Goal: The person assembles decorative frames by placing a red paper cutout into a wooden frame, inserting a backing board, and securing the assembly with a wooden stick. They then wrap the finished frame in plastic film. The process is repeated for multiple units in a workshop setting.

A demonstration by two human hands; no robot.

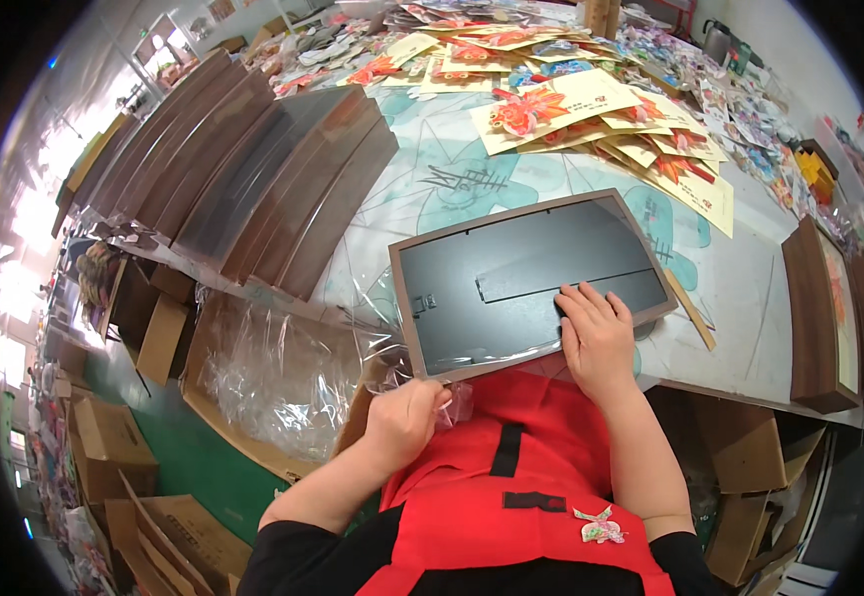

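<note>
A brown picture frame [541, 273] lies face down and slightly tilted at the table's near edge, its black back with a stand flap facing up. My right hand [599, 333] rests flat on that back, fingers stretched out, over the flap's near end. Just off the frame's near left corner, my left hand [407, 422] is closed in a fist. Clear plastic film [460, 402] bunches out beside its fingers, and shiny film also shows along the frame's near and left edges. How far the film wraps the frame I cannot tell.
Rows of brown frames [253, 169] stand on the left, more frames [824, 313] on the right. Cream cards with red goldfish [561, 109] pile up at the back. A carton of clear plastic [283, 382] is at lower left. A thin wooden strip [690, 310] lies beside the frame.
</note>
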